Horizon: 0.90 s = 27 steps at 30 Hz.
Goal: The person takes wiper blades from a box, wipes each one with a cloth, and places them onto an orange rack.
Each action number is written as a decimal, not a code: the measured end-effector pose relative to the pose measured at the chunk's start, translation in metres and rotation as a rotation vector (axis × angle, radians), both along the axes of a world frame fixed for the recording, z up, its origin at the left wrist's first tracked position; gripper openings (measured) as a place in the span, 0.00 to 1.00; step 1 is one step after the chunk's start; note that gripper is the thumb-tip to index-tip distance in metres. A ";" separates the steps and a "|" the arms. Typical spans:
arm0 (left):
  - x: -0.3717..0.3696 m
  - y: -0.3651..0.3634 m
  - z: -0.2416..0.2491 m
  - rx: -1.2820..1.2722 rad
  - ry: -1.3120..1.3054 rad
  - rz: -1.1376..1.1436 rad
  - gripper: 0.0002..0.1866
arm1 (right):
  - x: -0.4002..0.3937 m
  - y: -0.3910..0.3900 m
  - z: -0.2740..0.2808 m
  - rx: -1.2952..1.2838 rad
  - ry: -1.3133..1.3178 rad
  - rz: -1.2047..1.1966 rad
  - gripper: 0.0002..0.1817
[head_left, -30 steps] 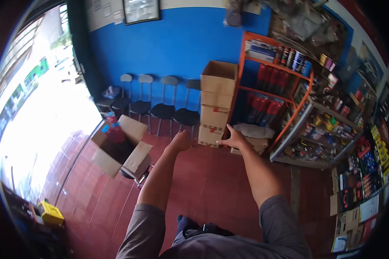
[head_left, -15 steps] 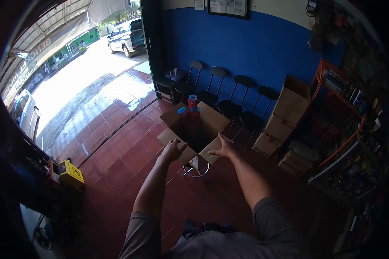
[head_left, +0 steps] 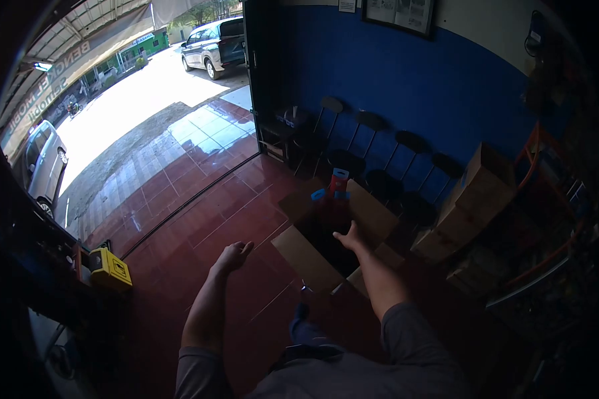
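An open cardboard box [head_left: 298, 256] stands in front of me with its flaps folded outward. Red packages with blue tops [head_left: 340, 183] stick up from its far side. Over the box's right part is my right hand [head_left: 353, 238], open, thumb apart from the fingers and nothing visible in its grasp. My left hand [head_left: 233, 257] hangs in the air left of the box, away from the near flap. Its fingers are loosely curled but not closed, and no object shows in them.
Black chairs [head_left: 369, 121] line the blue wall. Tall cardboard cartons [head_left: 469, 199] stand at the right by an orange rack [head_left: 536, 149]. A yellow case [head_left: 112, 268] sits at the left. Beyond the doorway are a parked car [head_left: 213, 48] and another car [head_left: 43, 166].
My left hand has left the box's near flap and moved left. My right hand has shifted from the right flap to over the opening. The view has turned, and the box appears farther right.
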<state>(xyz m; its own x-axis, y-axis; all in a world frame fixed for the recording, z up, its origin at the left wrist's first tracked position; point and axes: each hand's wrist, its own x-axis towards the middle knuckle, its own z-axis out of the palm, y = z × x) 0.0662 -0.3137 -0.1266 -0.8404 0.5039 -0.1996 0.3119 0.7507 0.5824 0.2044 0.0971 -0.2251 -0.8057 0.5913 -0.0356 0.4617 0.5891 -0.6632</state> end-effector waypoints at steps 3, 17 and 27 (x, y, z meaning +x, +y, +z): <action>-0.049 -0.004 -0.004 -0.064 -0.001 0.045 0.36 | -0.040 0.034 -0.026 -0.245 -0.089 -0.113 0.49; -0.142 0.188 -0.005 0.150 -0.144 -0.392 0.22 | -0.073 0.028 -0.041 -0.340 0.327 0.007 0.27; -0.092 0.333 0.040 0.668 -0.313 -0.490 0.26 | -0.102 0.051 0.132 -0.526 0.783 -0.257 0.14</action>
